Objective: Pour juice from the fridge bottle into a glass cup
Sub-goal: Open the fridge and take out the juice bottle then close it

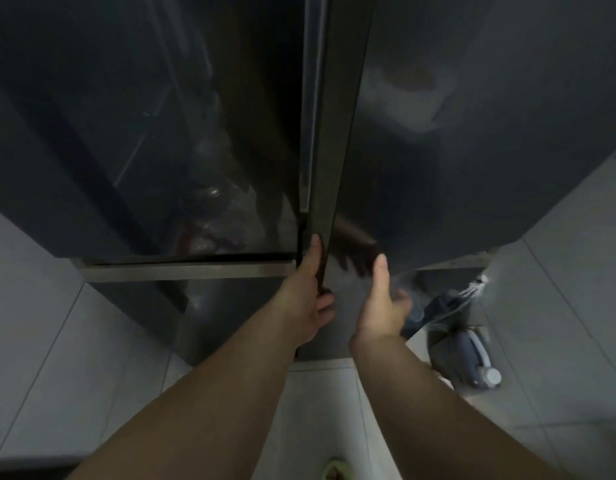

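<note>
1. Left hand [308,299] is wrapped around the inner edge of the right fridge door [473,133], at its lower corner. Right hand [381,306] is loose and spread, holding nothing, just beside it.
2. I'd pull steadily from that edge and let the free hand catch the door.
3. Juice bottle isn't visible yet, presumably inside.
4. Dim room, pale tiled floor [40,341], a vacuum-like appliance [473,362] by the fridge's right corner.
</note>
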The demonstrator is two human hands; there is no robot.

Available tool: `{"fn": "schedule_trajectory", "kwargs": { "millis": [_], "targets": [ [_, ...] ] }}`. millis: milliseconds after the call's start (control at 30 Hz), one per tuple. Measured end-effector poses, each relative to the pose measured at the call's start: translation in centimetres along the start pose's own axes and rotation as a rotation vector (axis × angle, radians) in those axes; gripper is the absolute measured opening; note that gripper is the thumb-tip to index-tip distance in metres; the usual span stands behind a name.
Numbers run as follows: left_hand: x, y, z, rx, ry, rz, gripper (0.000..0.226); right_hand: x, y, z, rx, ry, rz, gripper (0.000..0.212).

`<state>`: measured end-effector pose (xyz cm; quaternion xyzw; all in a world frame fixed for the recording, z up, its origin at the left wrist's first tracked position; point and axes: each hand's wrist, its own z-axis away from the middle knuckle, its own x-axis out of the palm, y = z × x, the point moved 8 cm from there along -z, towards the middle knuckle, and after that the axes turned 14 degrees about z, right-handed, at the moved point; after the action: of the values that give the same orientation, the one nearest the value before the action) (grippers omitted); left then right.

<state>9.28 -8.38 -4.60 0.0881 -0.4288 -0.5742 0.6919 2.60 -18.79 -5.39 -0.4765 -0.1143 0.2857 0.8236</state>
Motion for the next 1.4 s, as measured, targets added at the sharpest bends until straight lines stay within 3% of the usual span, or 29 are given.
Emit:
{"fn": "schedule_trajectory", "kwargs": {
  "millis": [67, 100, 200, 267, 333, 400, 467, 533, 767, 867, 967, 1100, 1233, 1400],
  "targets": [
    [0.0, -1.0, 1.1, -0.035, -0.038, -0.035, 0.089, -4.0, -4.6, 4.7, -0.490, 0.403, 0.263, 0.080],
    [-0.1, -1.4, 1.5, -0.050, -0.059, -0.051, 0.088, -4.2, -7.1, 8.4, -0.830, 0.481, 0.398, 0.074],
    [0.6, -2.3, 2.8, 0.006, -0.193, -0.057, 0.059, 0.0, -11.1, 18.1, -1.631, 0.486, 0.808, 0.064],
    [0.8, -3.4, 4.5, 0.035, -0.193, -0.171, 0.042, 2.5, -13.4, 21.5, -1.843, 0.590, 1.062, 0.067],
    [0.0, -3.9, 5.8, 0.091, -0.079, -0.317, 0.052, 3.1, -15.7, 22.0, -1.844, 0.686, 1.236, 0.070],
    [-0.7, -3.4, 6.9, 0.189, 0.016, -0.348, 0.092, 1.9, -16.7, 20.4, -1.753, 0.772, 1.452, 0.069],
    [0.4, -0.4, 8.6, 0.397, 0.000, -0.237, 0.088, -0.4, -16.1, 19.0, -1.641, 0.889, 1.674, 0.069],
    [2.7, 3.6, 10.5, 0.565, -0.065, -0.155, 0.079, -3.0, -15.3, 18.4, -1.553, 0.947, 1.738, 0.068],
    [14.9, 11.1, 20.5, 0.969, -0.435, -0.405, 0.066, -12.1, -16.4, 23.0, -1.513, 1.107, 1.426, 0.072],
    [18.9, 11.5, 22.7, 0.981, -0.608, -0.397, 0.061, -13.2, -20.1, 26.6, -1.591, 1.196, 1.243, 0.068],
    [22.3, 10.7, 24.7, 1.022, -0.752, -0.525, 0.050, -14.7, -23.8, 27.8, -1.579, 1.156, 1.202, 0.071],
    [26.0, 9.5, 26.8, 1.340, -0.700, -0.935, 0.057, -18.3, -25.7, 25.0, -1.443, 1.078, 1.291, 0.085],
    [30.3, 6.0, 27.7, 1.534, -0.532, -1.303, 0.061, -23.8, -25.9, 22.7, -1.436, 1.109, 1.293, 0.080],
    [35.3, 1.4, 27.2, 1.701, -0.516, -1.390, 0.056, -30.1, -26.6, 20.5, -1.522, 1.105, 1.231, 0.064]
  ]
}}
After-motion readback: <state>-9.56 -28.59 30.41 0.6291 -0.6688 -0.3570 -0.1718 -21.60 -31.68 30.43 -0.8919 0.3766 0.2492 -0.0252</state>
